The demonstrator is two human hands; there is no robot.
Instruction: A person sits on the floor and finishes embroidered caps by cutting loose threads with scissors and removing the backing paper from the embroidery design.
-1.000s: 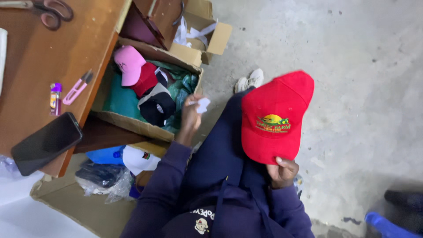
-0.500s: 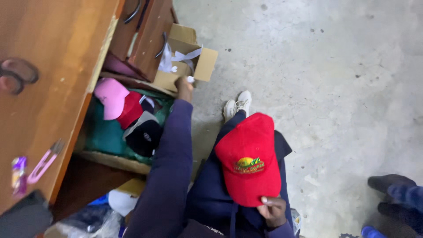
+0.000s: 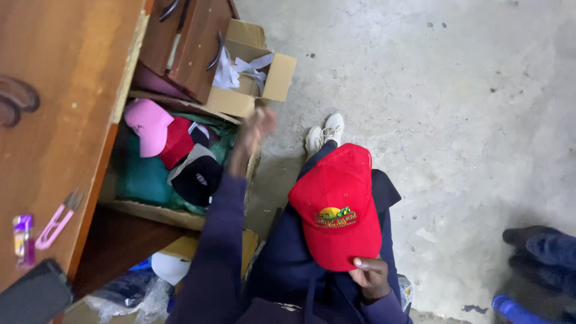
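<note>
Right now the right hand [image 3: 371,277] pinches the brim of a red baseball cap [image 3: 337,207] w/ an embroidered front patch, thumb on top, fingers curled under; the cap lies crown-up over the lap, just above that grip. The left hand [image 3: 255,129] is stretched out well away from the cap, blurred in motion, so I cannot tell if it is open or closed or holds anything. Just past it sits a small open cardboard box [image 3: 270,81] w/ white paper strips [image 3: 240,69] inside. Left of the hand, and lower, is a bigger carton [image 3: 150,210] packed w/ caps: a pink cap [image 3: 147,123], a red one beside it, a black-and-white cap [image 3: 195,177], all on green fabric. Further left is the wooden desk [image 3: 60,120], w/ a pink utility knife [image 3: 54,222] and a dark phone [image 3: 33,294] near its edge. White sneakers [image 3: 324,132] rest on the concrete floor [image 3: 450,120] beyond the cap. Judging by this, one cap is out and in hand, several more remain in the carton, so the work looks early to mid-way; how many are finished can't be told.
</note>
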